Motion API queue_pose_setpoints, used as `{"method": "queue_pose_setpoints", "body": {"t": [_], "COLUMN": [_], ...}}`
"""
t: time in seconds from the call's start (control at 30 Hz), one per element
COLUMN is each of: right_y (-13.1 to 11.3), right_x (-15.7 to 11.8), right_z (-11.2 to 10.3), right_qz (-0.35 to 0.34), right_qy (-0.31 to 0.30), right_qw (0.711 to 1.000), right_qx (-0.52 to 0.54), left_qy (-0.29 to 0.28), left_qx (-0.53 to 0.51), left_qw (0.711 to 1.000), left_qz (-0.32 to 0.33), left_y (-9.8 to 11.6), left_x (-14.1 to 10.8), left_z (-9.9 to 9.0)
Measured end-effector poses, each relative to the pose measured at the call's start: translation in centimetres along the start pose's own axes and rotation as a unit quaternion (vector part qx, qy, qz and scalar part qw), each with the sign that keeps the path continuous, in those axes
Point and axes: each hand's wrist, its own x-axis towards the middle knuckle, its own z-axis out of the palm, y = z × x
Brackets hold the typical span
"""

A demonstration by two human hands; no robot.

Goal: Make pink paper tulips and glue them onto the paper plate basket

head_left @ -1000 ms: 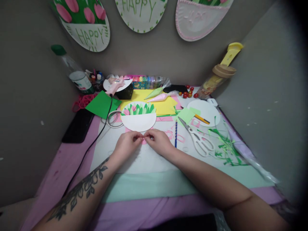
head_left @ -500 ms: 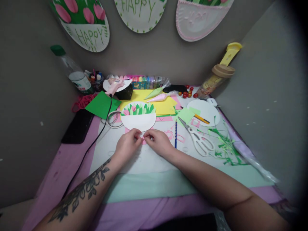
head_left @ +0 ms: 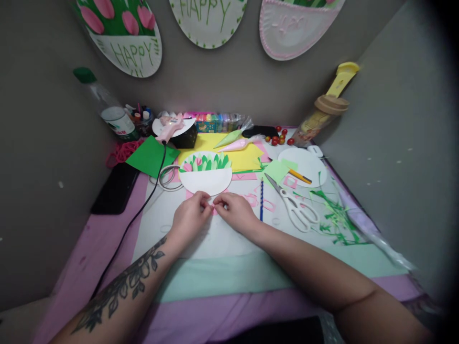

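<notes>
My left hand (head_left: 191,212) and my right hand (head_left: 234,209) meet over the white sheet, fingers and thumbs pinched together. Between their fingertips a small pink paper piece (head_left: 214,210) shows; the fingers hide most of it. Right behind the hands lies a white paper plate (head_left: 206,181) with a half-round white front. Green paper leaves (head_left: 211,162) and a couple of pink paper tulips (head_left: 191,166) stick up behind that front.
To the right lie a blue pencil (head_left: 261,200), white-handled scissors (head_left: 296,210), pink paper offcuts (head_left: 268,205) and green paper scraps (head_left: 339,220). A pink glue gun (head_left: 170,129) rests at the back left, its black cord (head_left: 134,220) running forward. A bottle (head_left: 116,119) stands left.
Both hands keep their pinch in nearly the same place. The whole view has shifted very slightly; nothing on the table has visibly moved.
</notes>
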Motion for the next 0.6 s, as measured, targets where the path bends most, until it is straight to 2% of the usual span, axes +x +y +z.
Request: {"method": "queue_pose_setpoints", "body": {"t": [0.6], "right_y": [-0.22], "right_x": [-0.11], "right_z": [0.15], "right_qz": [-0.005], "right_qy": [0.010], "right_qw": [0.999], "right_qx": [-0.031], "left_qy": [0.007], "left_qx": [0.032], "left_qw": [0.999], "left_qz": [0.011], "left_y": [0.08], "left_x": [-0.06], "left_z": [0.13]}}
